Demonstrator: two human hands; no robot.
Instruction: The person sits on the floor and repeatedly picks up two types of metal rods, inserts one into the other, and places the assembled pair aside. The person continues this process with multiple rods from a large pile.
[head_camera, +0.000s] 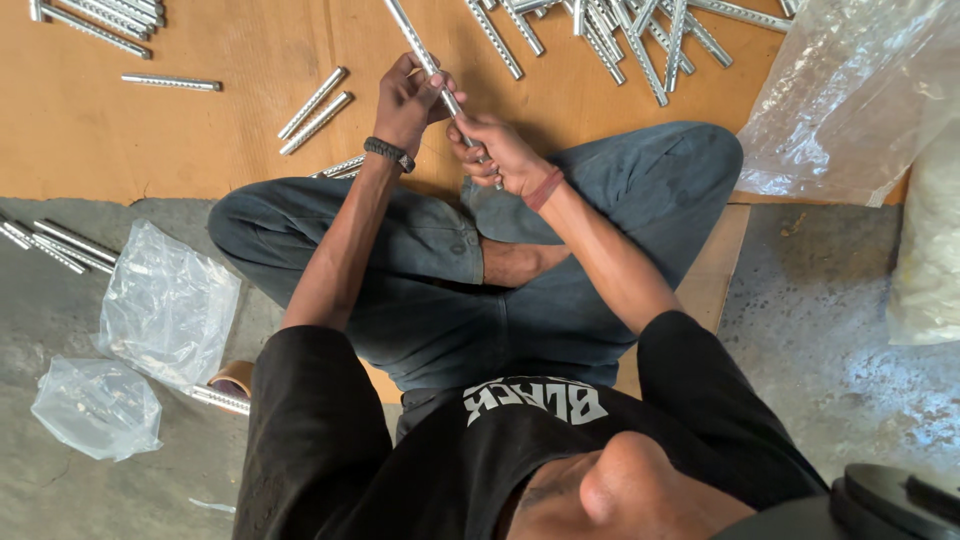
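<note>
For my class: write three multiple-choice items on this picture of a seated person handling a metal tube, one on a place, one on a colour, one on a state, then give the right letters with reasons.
1. Where does the largest heap of silver perforated metal tubes lie?
A. on the brown cardboard sheet
B. in the person's lap
C. inside a bag

2. What colour is the braided band on the left wrist?
A. white
B. black
C. yellow

3. How is the long silver perforated tube held?
A. by the left hand alone
B. by the right hand alone
C. by both hands

Answers: 1 A, the heap rests on cardboard beyond the knees. 2 B, the band is dark. 3 C, both hands grip it.
</note>
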